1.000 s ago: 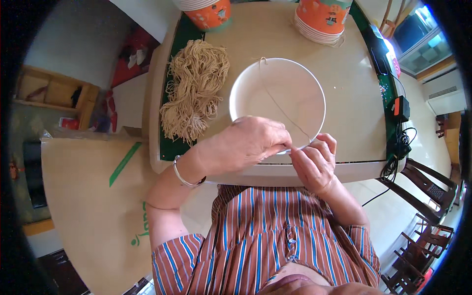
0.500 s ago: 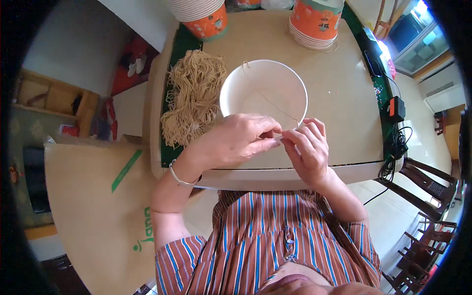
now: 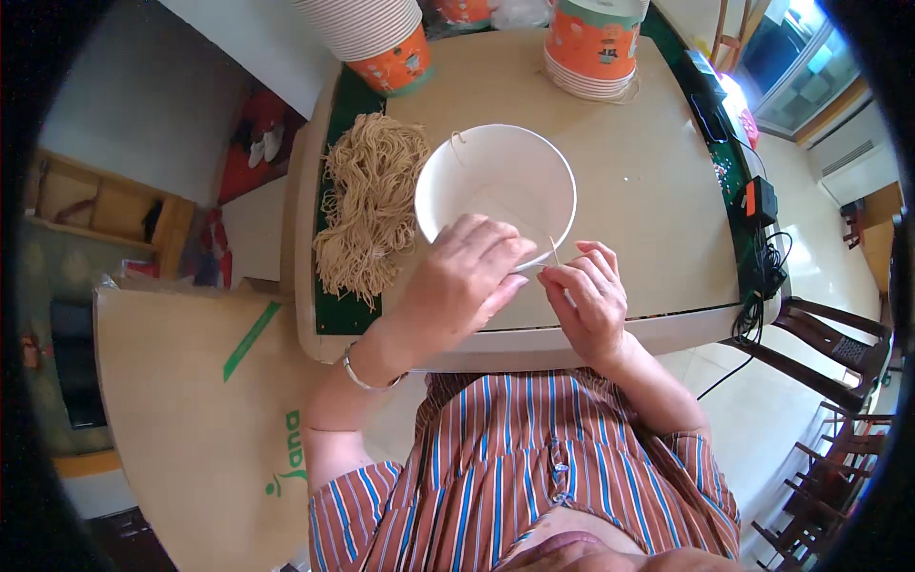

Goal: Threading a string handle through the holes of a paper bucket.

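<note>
A white paper bucket [image 3: 496, 167] stands at the middle of the table with its mouth facing me. My left hand [image 3: 462, 276] curves over its near rim, fingers on the inner side and thumb outside. Just right of that rim, my right hand [image 3: 586, 296] pinches the end of a thin tan string [image 3: 553, 246]. A loop of string also shows at the far left of the rim; its course between is faint. Left of the bucket lies a loose heap of tan strings [image 3: 372, 205].
Nested orange-and-white paper buckets [image 3: 391, 62] stand at the far left, another orange stack [image 3: 593, 48] at the far right. Cables and a black adapter [image 3: 762, 202] line the table's right edge. A big cardboard box [image 3: 191, 429] is at my left, a dark wooden chair [image 3: 829, 348] at my right.
My fingertips were close together at the near rim. Now they are apart: the left hand has moved over the rim, and the right keeps its pinch. The view has shifted slightly.
</note>
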Available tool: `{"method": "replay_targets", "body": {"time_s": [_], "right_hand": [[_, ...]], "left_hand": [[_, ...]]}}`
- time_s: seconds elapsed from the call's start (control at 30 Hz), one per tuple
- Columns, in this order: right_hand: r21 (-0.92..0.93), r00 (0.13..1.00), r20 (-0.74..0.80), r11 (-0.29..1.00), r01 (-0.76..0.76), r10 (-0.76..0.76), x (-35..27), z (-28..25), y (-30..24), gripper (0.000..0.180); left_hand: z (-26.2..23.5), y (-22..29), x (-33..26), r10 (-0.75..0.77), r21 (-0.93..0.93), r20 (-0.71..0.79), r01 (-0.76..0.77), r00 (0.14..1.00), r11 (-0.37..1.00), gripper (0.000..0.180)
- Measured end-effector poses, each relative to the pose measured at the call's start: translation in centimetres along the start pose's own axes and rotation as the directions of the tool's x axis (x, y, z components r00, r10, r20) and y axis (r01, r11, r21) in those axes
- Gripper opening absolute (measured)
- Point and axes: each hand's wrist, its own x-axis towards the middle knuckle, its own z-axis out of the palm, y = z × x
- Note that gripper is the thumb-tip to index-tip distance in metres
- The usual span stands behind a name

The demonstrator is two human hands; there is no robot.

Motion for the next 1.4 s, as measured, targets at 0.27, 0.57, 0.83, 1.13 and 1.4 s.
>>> {"method": "replay_targets", "body": {"time_s": [0.27,0.57,0.83,1.13,1.4], "right_hand": [[0.205,0.999,-0.044,0.979,-0.006,0.016,-0.1,-0.6,-0.1,0.017],[0.339,0.993,0.056,0.938,0.080,-0.105,-0.1,-1.4,-0.2,0.019],[0.253,0.984,0.133,0.964,0.079,-0.116,-0.4,-1.7,0.1,0.021],[0.038,0.994,0.107,0.999,0.017,-0.021,0.3,-3.4,-1.4,0.035],[0.300,0.908,0.288,0.872,-0.387,0.303,-0.1,-3.9,-4.3,0.029]], "left_hand": [[1.8,2.9,-4.3,-0.308,-0.221,-0.079,0.284,0.948,0.933,0.010],[5.5,2.2,-5.7,-0.508,-0.817,0.444,0.567,0.738,0.109,0.039],[6.0,1.9,-6.0,-0.562,-0.816,0.326,0.527,0.760,0.239,0.026],[5.3,2.9,-5.4,-0.523,-0.446,0.101,0.509,0.846,0.737,0.021],[5.2,4.3,-4.8,-0.411,-0.386,-0.051,0.362,0.910,0.848,0.008]]}}
